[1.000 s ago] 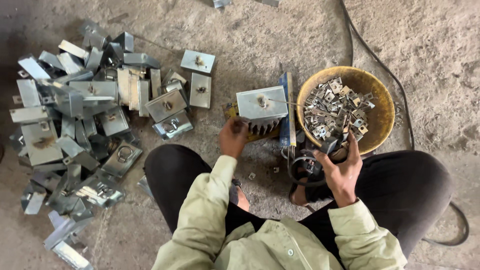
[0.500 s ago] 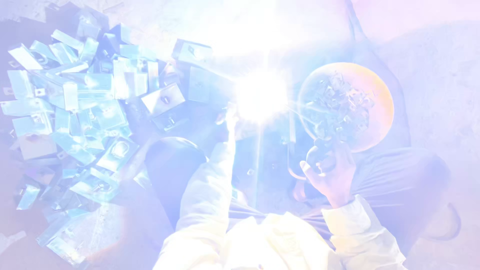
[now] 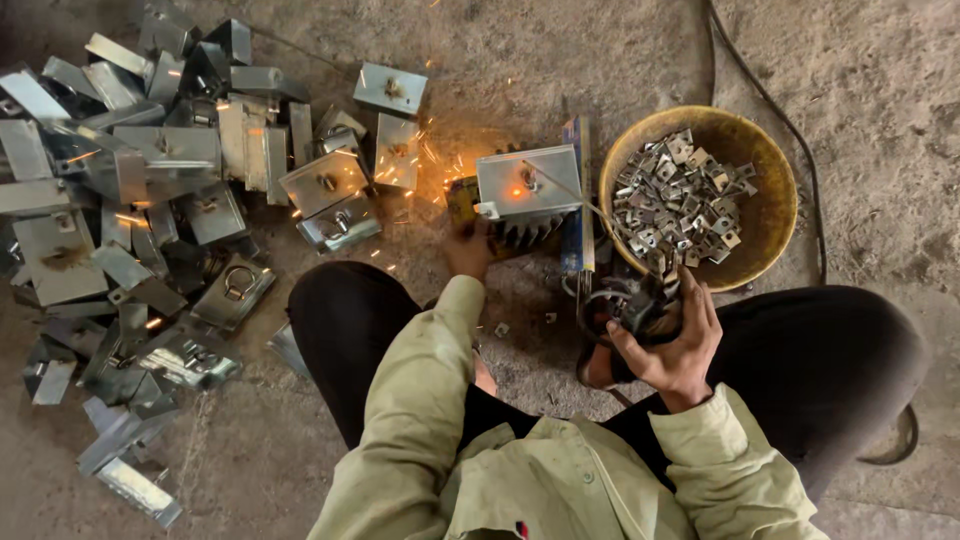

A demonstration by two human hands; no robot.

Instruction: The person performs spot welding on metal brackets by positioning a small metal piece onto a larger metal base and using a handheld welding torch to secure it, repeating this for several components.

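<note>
Right hand (image 3: 665,335) is closed around a dark tool near the lap; its type is unclear. Left hand (image 3: 468,248) grips the near edge of the grey metal plate (image 3: 528,183). The white flash has gone: only an orange spot and sparks remain. Yellow bowl (image 3: 770,215) of small parts sits beyond.

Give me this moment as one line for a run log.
left hand: at metal plate | plate: glowing spot, sparks | right hand: gripping dark tool | yellow bowl: small metal pieces | plate pile: on left
</note>
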